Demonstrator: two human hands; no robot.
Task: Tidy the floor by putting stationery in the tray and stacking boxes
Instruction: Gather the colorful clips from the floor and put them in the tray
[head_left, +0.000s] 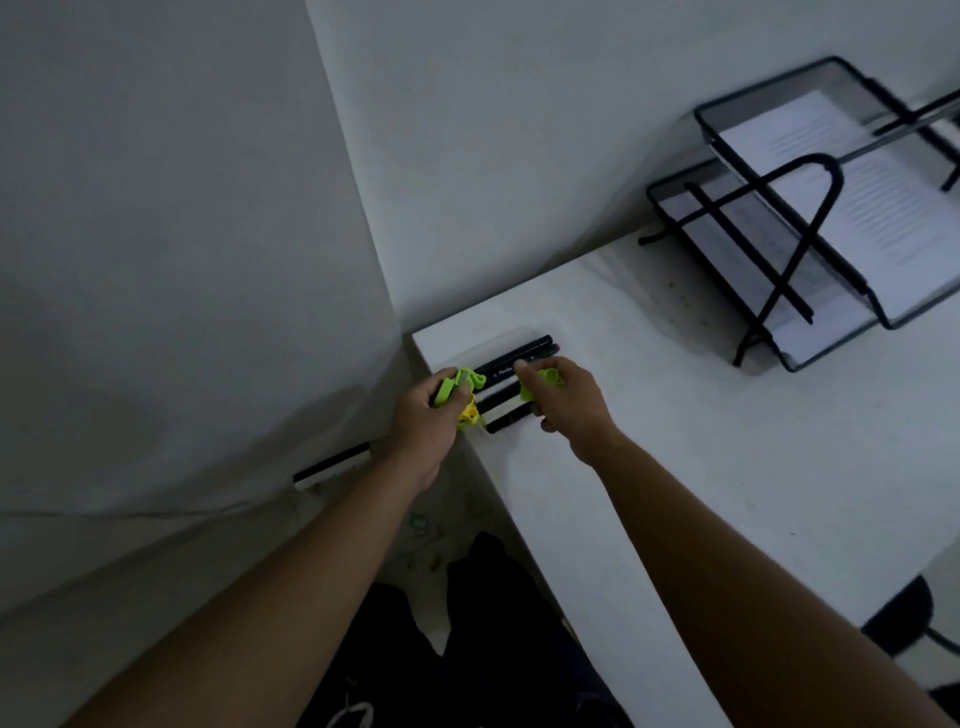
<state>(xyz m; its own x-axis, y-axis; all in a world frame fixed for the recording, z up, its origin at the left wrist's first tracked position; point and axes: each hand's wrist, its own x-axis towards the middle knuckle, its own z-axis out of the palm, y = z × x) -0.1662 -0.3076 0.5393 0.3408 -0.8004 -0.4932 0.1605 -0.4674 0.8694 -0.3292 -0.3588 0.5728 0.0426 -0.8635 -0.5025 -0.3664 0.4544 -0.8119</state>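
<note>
My left hand (423, 421) grips the capped ends of several black markers with green and yellow caps (460, 389) at the corner of a white table (727, 441). My right hand (563, 397) pinches a green marker cap (543, 382) near the other ends of the same black markers (511, 364). The markers lie side by side along the table's left edge. A black wire mesh tray (810, 218) with two tiers stands at the table's far right, well away from both hands, with printed sheets in it.
White walls meet in a corner just behind the table. Below the table edge, small clips and bits (421, 535) lie scattered on the floor near my dark trousers (467, 649). A black strip (332, 462) lies at the wall base. A dark chair (904, 618) shows at lower right.
</note>
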